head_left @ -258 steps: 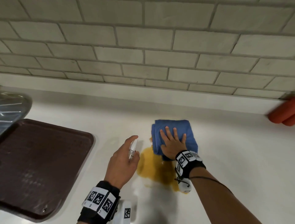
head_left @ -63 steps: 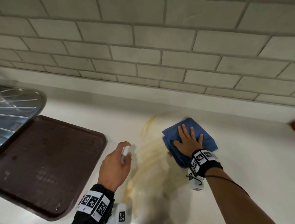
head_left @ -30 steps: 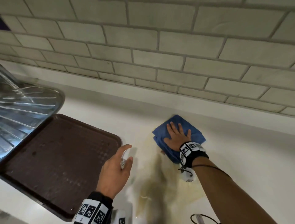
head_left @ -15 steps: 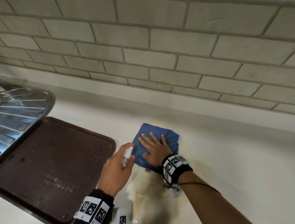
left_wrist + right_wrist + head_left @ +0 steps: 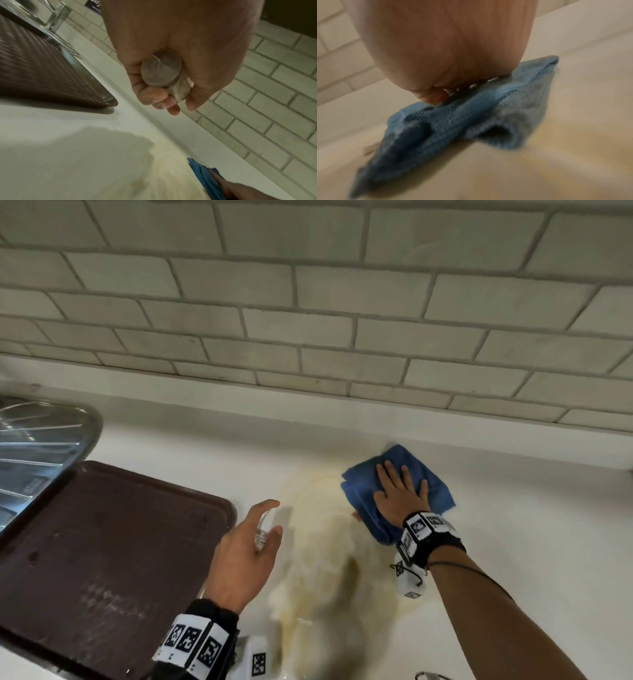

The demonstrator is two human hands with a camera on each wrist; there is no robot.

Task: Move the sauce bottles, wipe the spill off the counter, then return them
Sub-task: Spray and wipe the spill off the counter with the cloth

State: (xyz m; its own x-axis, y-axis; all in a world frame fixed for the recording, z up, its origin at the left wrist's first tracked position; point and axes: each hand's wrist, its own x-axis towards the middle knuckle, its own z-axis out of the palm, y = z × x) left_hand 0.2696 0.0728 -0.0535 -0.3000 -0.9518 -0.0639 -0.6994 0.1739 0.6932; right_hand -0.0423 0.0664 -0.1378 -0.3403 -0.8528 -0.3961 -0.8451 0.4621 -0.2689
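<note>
A folded blue cloth lies on the white counter near the back wall. My right hand presses flat on the cloth with fingers spread. A pale yellow smear of spilled sauce spreads over the counter between my hands and reaches the cloth. My left hand hovers above the counter left of the smear and grips a small clear spray bottle; its fingers curl round the spray bottle. No sauce bottles are in view.
A dark brown tray sits on the counter at the left, its corner close to my left hand. A steel sink drainer lies behind the tray. The tiled wall stands behind the counter.
My right hand has swept the cloth from beside my left hand to the right and back toward the wall. The yellow spill has thinned to a pale smear. My left hand keeps hold of the spray bottle.
</note>
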